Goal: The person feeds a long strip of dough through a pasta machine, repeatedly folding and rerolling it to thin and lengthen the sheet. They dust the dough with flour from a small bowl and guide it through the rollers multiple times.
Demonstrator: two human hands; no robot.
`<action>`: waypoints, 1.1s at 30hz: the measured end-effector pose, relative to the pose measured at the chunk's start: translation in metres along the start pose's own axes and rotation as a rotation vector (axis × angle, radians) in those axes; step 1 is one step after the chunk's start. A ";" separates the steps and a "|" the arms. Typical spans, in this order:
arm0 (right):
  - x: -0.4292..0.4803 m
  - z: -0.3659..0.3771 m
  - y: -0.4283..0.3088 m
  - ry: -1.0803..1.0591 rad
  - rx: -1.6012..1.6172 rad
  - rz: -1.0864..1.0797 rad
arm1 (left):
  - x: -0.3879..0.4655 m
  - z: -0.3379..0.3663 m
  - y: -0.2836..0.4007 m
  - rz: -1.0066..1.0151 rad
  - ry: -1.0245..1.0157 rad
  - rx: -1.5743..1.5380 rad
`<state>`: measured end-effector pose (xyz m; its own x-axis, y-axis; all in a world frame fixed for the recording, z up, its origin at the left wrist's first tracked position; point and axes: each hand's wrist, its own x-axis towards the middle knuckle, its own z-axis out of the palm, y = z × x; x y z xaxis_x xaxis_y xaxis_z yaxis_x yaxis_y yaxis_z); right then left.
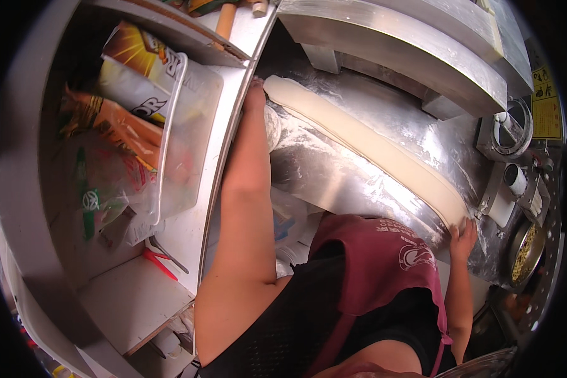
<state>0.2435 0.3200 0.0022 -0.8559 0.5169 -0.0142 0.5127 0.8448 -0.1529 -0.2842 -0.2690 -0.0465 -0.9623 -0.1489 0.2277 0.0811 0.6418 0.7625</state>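
A long, flat strip of pale dough (373,146) lies diagonally across a floured stainless steel worktop (307,175). Along its lower edge, a second layer or fold shows. My left hand (255,94) is at the strip's far left end, beside the shelf edge; its fingers are small and partly hidden, so their grip is unclear. At the opposite end, my right hand (464,238) has its thumb and fingers around the dough's near right end. Loose flour is scattered beside the strip, and a round floury thing (271,127) sits by my left wrist, partly hidden by it.
A heavy stainless steel frame (392,52) stands behind the dough. On the right are a metal bowl of chopped filling (527,255) and a small metal cup (515,179). White shelving at left holds a clear plastic bin (193,137) of packages and red-handled scissors (160,264).
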 end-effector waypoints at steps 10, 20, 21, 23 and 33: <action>-0.087 -0.007 0.079 -0.104 0.004 0.297 | -0.111 -0.055 0.033 -0.031 -0.268 0.678; -0.131 -0.032 0.106 -0.120 0.083 0.426 | -0.088 -0.047 0.029 -0.300 -0.176 0.331; -0.136 -0.032 0.106 -0.134 0.089 0.426 | -0.083 -0.044 0.029 -0.351 -0.089 0.163; -0.147 -0.034 0.107 -0.187 0.111 0.494 | -0.071 -0.028 0.029 -0.472 0.078 -0.185; -0.195 -0.035 0.114 -0.220 0.203 0.546 | -0.082 0.084 0.059 -0.459 -0.506 -0.588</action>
<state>0.4709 0.3206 0.0217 -0.4787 0.8081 -0.3432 0.8758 0.4123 -0.2509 -0.2225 -0.1558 -0.0707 -0.9205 0.1425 -0.3638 -0.3537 0.0917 0.9308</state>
